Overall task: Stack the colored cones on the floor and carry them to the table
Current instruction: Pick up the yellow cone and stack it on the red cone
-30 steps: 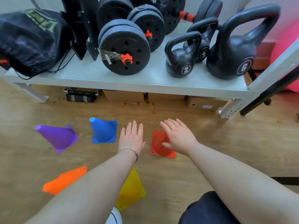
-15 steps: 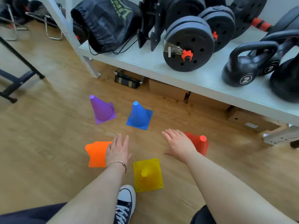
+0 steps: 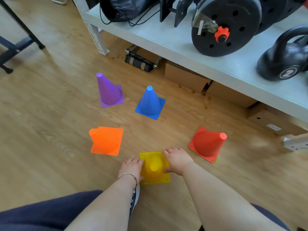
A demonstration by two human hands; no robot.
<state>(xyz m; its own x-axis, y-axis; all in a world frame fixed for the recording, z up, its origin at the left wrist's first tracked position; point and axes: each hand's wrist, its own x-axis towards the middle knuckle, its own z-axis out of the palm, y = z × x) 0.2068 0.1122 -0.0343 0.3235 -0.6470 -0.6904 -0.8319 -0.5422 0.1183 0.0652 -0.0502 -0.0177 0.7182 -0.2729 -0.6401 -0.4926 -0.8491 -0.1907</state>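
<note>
Both hands, the left hand (image 3: 132, 167) and right hand (image 3: 177, 160), clasp the near yellow plastic cone (image 3: 154, 169) on the wooden floor (image 3: 50, 105), fingers closed on its sides; she'd best lift straight up, keeping it level.

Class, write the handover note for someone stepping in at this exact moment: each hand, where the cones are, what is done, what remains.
Left hand and right hand: on opposite sides of the yellow cone, grip closing; not lifted.
Cones, all on the floor: purple cone, blue cone, orange cone. The red cone already sits on something green, only an edge showing.
Done: little stacking, if any.
Left: stack all, carry to the table.
</note>
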